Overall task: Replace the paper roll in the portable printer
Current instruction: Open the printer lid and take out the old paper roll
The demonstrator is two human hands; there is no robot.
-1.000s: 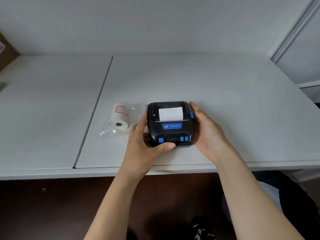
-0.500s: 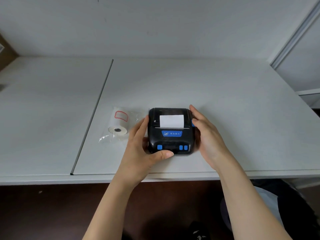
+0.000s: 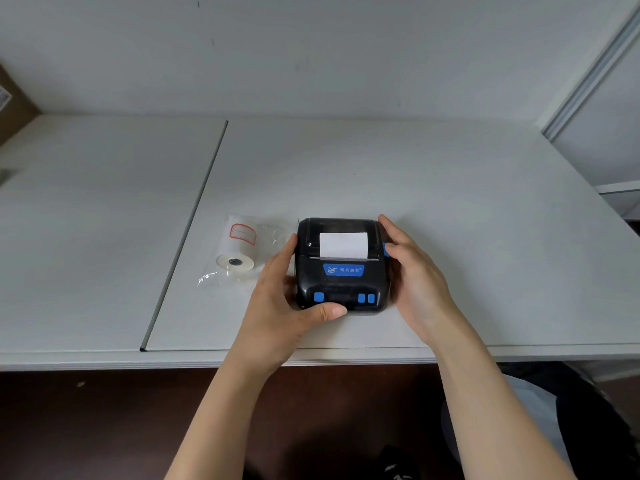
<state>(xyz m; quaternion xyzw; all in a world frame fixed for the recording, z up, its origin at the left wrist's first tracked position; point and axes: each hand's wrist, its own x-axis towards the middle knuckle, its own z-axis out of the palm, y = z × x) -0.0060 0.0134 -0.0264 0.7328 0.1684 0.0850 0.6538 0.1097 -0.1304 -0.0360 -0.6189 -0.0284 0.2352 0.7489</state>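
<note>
A spare roll (image 3: 236, 249) in a clear bag lies on the worktop (image 3: 450, 188), core end facing the person. The left hand (image 3: 277, 303) cups the printer (image 3: 341, 268) (thumb across its near edge); the right hand (image 3: 414, 275) presses its right side. Its buttons face the person.

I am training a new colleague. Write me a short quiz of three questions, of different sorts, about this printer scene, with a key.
1. True or false: the printer lid is open.
2. The spare paper roll lies on which side of the printer? A) the person's left B) the person's right C) behind it
3. What wraps the spare paper roll?

Key: 1. False; it is closed, paper strip sticking out. 2. A. 3. A clear plastic bag.

The left hand and right hand grip the printer's sides.
</note>
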